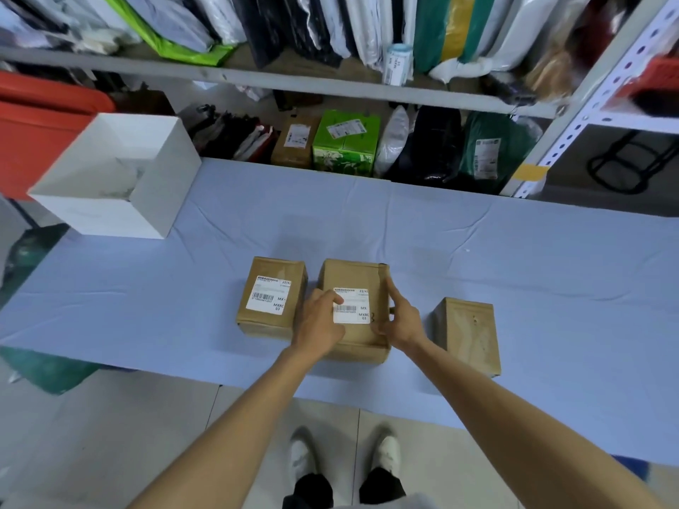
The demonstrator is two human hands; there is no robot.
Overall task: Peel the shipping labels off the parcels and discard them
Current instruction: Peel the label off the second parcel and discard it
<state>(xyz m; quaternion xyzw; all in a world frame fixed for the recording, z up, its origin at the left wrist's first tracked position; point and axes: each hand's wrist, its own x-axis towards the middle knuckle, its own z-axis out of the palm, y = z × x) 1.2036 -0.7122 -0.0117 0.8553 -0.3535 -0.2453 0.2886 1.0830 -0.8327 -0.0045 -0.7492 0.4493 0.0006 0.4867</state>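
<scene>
Head view: looks down on a bench (514, 251) draped in creased pale-blue cloth, with three small brown cardboard parcels in a row near its front edge. Centres on the middle parcel (362, 339), squat and boxy, taped across the top; bears a smooth white middle label (354, 306), flat and stuck down as far as can be seen.

Finds the left hand (319, 323) at that label's left edge, fingers curled with the tips on the paper, likely hunting for a lip to lift; cannot tell whether any paper is actually pinched. Finds the right hand (398, 317) against the parcel's right side, fingers straight along the edge, thumb lying on the top, grasping nothing; probably braces the light carton so it does not slide on the cloth under the pull.

Just beside, the left parcel (253, 321) with its own left label (268, 299) intact; well apart, the right parcel (468, 336), bare on top with scuffed paler patches, seemingly peeled already.

At the bench's far left corner, an open white box (110, 218), stiff-walled and square, pale crumpled scraps inside; plausibly the discard bin, within the left arm's reach. Behind, metal shelves (294, 77) crammed with soft plastic mailers and more labelled parcels.
</scene>
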